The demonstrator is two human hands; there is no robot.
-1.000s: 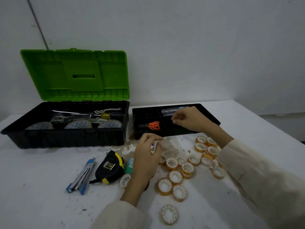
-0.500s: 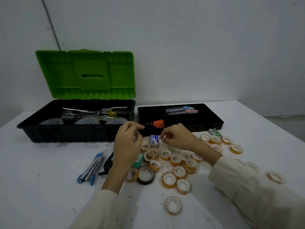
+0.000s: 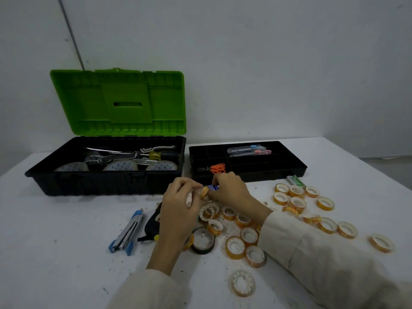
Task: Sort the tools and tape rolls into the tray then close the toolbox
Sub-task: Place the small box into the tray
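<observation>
the tray [image 3: 287,172] serves as landmark: a black compartmented tray beside the open toolbox [image 3: 107,175], whose green lid [image 3: 120,101] stands raised so both stay reachable. just in front of the tray's near wall, the left hand [image 3: 178,206] and right hand [image 3: 231,190] meet, fingers curled, pinching one small tape roll [image 3: 204,192] between their fingertips, probably to steady it before it goes in; whether a small blue-and-white item [image 3: 213,187] behind it is also held cannot be told. inside the tray lie one pair of orange scissors [image 3: 215,168] in a near compartment and two or three cutters [image 3: 249,150] in a far one, like kept with like. in front of the tray, loose tape rolls [image 3: 296,201] are scattered on the table [image 3: 66,253]: well over twenty visible, the exact count uncertain where the hands hide some, including one dark roll [image 3: 204,240]. also in front, toward the toolbox side, lie one blue-handled tool [image 3: 128,233] and one tape measure [image 3: 152,224], partly hidden. one green item [image 3: 296,181] rests touching or just beside the tray's near wall. judged by this, sorting is at an early stage.
</observation>
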